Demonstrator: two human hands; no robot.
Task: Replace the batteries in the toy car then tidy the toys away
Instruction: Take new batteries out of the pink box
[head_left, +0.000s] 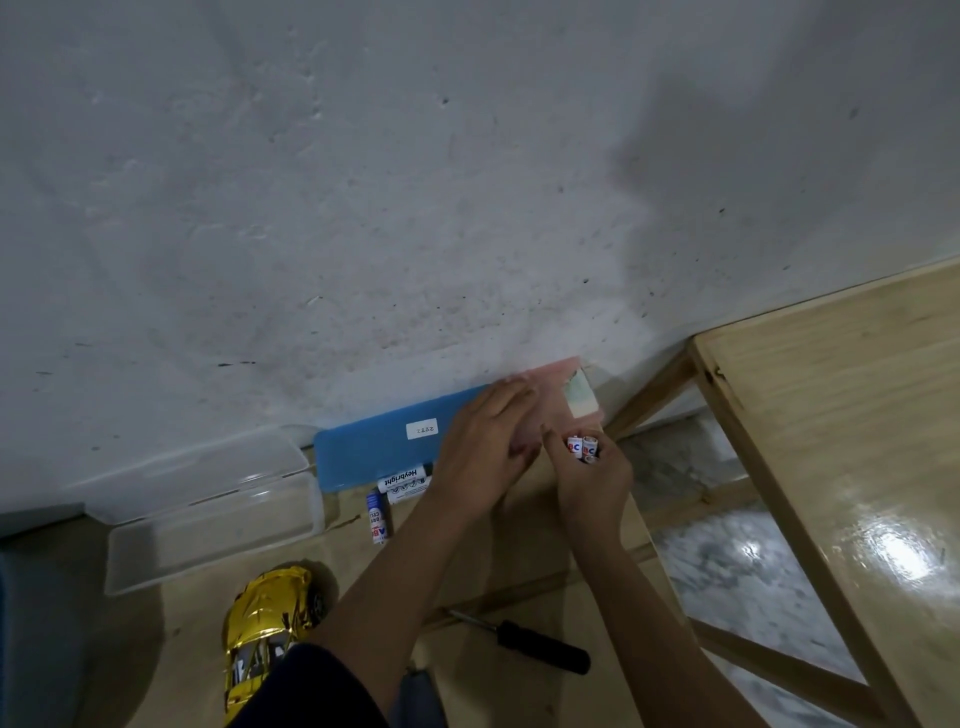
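While the right hand (592, 480) gripped a few batteries (583, 447), the left hand (480, 447) lay flat-fingered on a pink packet (550, 384) against the pretty scuffed grey wall (363, 182). Gold toy car (267, 623) sat on the wooden table (498, 696) near a screwdriver (535, 644), and marble floor (727, 571) showed beside it.

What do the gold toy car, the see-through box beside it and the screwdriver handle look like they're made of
Toy car: probably plastic with a gold chrome-like finish; it gives mirror glints.
Clear box: transparent plastic; the table shows through.
Screwdriver handle: matte black, plastic or rubber, can't tell which.
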